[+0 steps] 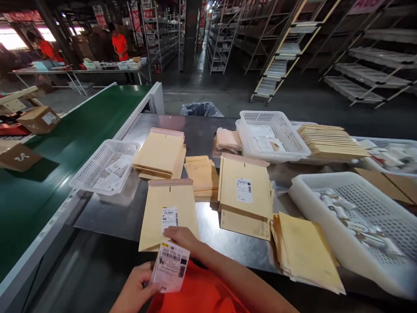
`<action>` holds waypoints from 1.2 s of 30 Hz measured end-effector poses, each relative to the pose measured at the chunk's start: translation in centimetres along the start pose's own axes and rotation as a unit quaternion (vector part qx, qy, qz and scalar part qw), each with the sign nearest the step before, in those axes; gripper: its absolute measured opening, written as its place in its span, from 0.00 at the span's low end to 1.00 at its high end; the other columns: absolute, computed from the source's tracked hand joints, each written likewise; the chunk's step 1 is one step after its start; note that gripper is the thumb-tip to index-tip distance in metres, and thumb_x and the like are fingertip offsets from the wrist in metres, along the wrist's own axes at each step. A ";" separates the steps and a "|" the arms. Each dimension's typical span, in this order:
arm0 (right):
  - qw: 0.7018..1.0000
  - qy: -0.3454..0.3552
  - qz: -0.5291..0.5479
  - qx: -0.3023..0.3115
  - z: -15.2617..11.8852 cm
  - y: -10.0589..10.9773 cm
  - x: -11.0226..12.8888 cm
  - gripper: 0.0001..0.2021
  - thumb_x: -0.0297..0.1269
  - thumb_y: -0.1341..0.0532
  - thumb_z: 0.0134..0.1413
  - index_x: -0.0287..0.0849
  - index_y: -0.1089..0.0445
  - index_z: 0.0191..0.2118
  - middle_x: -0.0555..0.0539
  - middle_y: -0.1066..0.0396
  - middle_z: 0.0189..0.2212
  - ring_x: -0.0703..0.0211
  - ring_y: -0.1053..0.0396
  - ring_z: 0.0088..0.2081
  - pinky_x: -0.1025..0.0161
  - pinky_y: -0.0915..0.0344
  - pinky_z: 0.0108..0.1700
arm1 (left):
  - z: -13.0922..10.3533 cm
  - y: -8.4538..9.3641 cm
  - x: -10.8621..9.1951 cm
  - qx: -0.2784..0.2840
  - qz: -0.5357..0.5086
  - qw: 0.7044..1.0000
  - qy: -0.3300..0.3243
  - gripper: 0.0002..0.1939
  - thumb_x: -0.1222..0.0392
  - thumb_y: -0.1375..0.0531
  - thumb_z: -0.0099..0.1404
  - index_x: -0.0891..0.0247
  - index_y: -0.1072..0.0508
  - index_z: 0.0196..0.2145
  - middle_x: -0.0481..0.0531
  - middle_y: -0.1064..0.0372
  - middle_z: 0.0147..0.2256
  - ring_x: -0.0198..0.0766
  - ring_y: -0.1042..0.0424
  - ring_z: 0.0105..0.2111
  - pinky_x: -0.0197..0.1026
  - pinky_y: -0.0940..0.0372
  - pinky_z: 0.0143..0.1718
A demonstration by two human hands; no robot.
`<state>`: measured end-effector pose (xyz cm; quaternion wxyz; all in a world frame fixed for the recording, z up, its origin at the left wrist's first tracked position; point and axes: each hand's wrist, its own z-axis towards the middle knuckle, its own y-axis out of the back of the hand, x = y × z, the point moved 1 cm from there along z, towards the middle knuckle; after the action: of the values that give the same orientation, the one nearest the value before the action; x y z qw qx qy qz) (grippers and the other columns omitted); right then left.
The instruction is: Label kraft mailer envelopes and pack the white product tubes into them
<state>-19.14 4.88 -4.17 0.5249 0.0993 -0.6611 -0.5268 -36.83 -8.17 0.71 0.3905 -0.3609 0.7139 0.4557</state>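
My left hand pinches a white shipping label printed with barcodes, holding it low in front of my body. My right hand lies across the lower part of a padded envelope, its fingertips resting on the label there. It grips nothing that I can see, though its far fingers are partly hidden. Just right of this envelope is a stack of padded envelopes whose top one bears a label. Behind sits another stack of plain padded envelopes, beside smaller envelopes.
A white basket with labelled packets stands left, beside a green conveyor belt carrying cartons. To the right are a large white basket of small items, loose envelopes and stacked baskets. Two people in red work far back.
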 end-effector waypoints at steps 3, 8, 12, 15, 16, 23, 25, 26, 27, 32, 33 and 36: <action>0.976 -0.033 0.034 -0.214 -2.0 7.9 -1.1 0.17 0.34 0.49 0.64 0.47 0.30 0.54 0.48 0.22 0.43 0.57 0.24 0.42 0.62 0.27 0.42 | 1.8 -0.8 1.9 -0.008 0.115 0.993 0.018 0.13 0.47 0.39 0.59 0.56 0.18 0.31 0.57 0.34 0.59 0.59 0.40 0.61 0.61 0.46 0.62; 0.879 -0.011 -0.208 -0.429 -9.6 19.4 -6.6 0.19 0.29 0.49 0.63 0.46 0.32 0.56 0.43 0.27 0.51 0.52 0.30 0.54 0.53 0.31 0.53 | 4.3 -1.6 5.7 -0.007 0.220 0.975 0.014 0.11 0.51 0.40 0.60 0.49 0.19 0.37 0.54 0.37 0.60 0.56 0.42 0.62 0.64 0.50 0.63; 0.890 -0.163 -0.341 -0.257 -13.6 18.7 -15.4 0.18 0.26 0.48 0.60 0.45 0.27 0.49 0.41 0.27 0.51 0.48 0.33 0.55 0.50 0.34 0.53 | 4.1 -1.6 4.7 -0.091 0.142 0.986 -0.005 0.15 0.47 0.42 0.61 0.51 0.19 0.39 0.53 0.28 0.53 0.52 0.32 0.55 0.55 0.37 0.57; 0.892 -0.277 -0.330 -0.135 -14.9 14.7 -19.8 0.17 0.24 0.47 0.56 0.44 0.27 0.47 0.39 0.28 0.51 0.46 0.33 0.53 0.48 0.34 0.50 | 4.0 -2.0 1.4 -0.131 0.037 0.991 0.005 0.19 0.43 0.43 0.62 0.55 0.18 0.38 0.56 0.22 0.45 0.49 0.24 0.45 0.46 0.29 0.47; 0.892 -0.296 -0.315 -0.135 -14.9 13.4 -20.0 0.16 0.25 0.46 0.55 0.44 0.27 0.46 0.38 0.29 0.52 0.44 0.34 0.55 0.46 0.35 0.51 | 4.2 -2.3 0.2 -0.137 0.013 0.991 0.006 0.19 0.43 0.43 0.62 0.56 0.18 0.38 0.56 0.22 0.43 0.48 0.23 0.43 0.45 0.28 0.46; 0.945 -0.133 0.202 -0.222 -6.8 7.5 -7.0 0.22 0.43 0.42 0.57 0.46 0.37 0.57 0.40 0.32 0.53 0.52 0.32 0.50 0.55 0.31 0.47 | 5.3 -4.9 -4.1 -0.047 -0.061 0.997 0.005 0.18 0.46 0.44 0.64 0.57 0.19 0.41 0.55 0.23 0.44 0.47 0.25 0.43 0.43 0.30 0.45; 0.918 -0.145 0.317 -0.188 -4.2 6.5 -2.9 0.18 0.43 0.37 0.52 0.45 0.30 0.48 0.45 0.28 0.41 0.56 0.29 0.41 0.60 0.30 0.40 | 4.8 -5.2 -3.5 -0.009 -0.054 0.998 0.014 0.18 0.47 0.45 0.65 0.56 0.19 0.42 0.55 0.23 0.45 0.47 0.26 0.45 0.45 0.32 0.48; 0.904 -0.165 0.350 -0.180 -3.3 6.1 -1.4 0.13 0.42 0.36 0.50 0.44 0.28 0.42 0.47 0.27 0.35 0.58 0.29 0.36 0.61 0.30 0.37 | 4.5 -5.1 -3.0 -0.009 -0.043 0.999 0.023 0.18 0.47 0.44 0.64 0.56 0.20 0.43 0.56 0.24 0.47 0.48 0.27 0.47 0.46 0.33 0.50; 0.893 -0.186 0.368 -0.178 -2.7 5.8 -0.2 0.09 0.42 0.36 0.49 0.43 0.27 0.36 0.49 0.28 0.31 0.60 0.30 0.32 0.63 0.31 0.34 | 4.2 -4.9 -2.4 -0.030 -0.033 0.998 0.034 0.18 0.48 0.43 0.63 0.57 0.21 0.45 0.56 0.25 0.49 0.50 0.28 0.49 0.48 0.35 0.53; 0.913 -0.165 0.342 -0.150 -3.0 4.6 3.5 0.07 0.40 0.39 0.54 0.45 0.25 0.32 0.49 0.27 0.29 0.60 0.30 0.31 0.64 0.33 0.34 | 4.4 -3.2 -1.1 -0.223 -0.150 0.960 0.078 0.32 0.47 0.34 0.52 0.63 0.29 0.53 0.61 0.30 0.53 0.50 0.31 0.53 0.47 0.36 0.53; 0.919 -0.160 0.331 -0.146 -3.2 4.4 3.9 0.08 0.40 0.41 0.56 0.45 0.25 0.34 0.49 0.26 0.29 0.59 0.29 0.32 0.63 0.33 0.35 | 4.8 -3.1 -1.4 -0.221 -0.193 0.952 0.085 0.27 0.46 0.34 0.52 0.64 0.26 0.47 0.59 0.26 0.46 0.48 0.28 0.46 0.45 0.33 0.48; 0.926 -0.173 0.297 -0.158 -2.7 3.5 3.9 0.08 0.38 0.43 0.57 0.46 0.26 0.33 0.48 0.26 0.29 0.58 0.29 0.32 0.62 0.33 0.36 | 6.2 -3.4 -2.4 -0.229 -0.277 0.925 0.121 0.20 0.41 0.38 0.56 0.64 0.27 0.28 0.49 0.29 0.25 0.38 0.30 0.28 0.38 0.34 0.31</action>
<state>-17.16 2.05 0.66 0.5437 -0.2786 -0.6490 -0.4534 -31.42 -3.12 -0.18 0.3186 -0.6765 0.5033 0.4330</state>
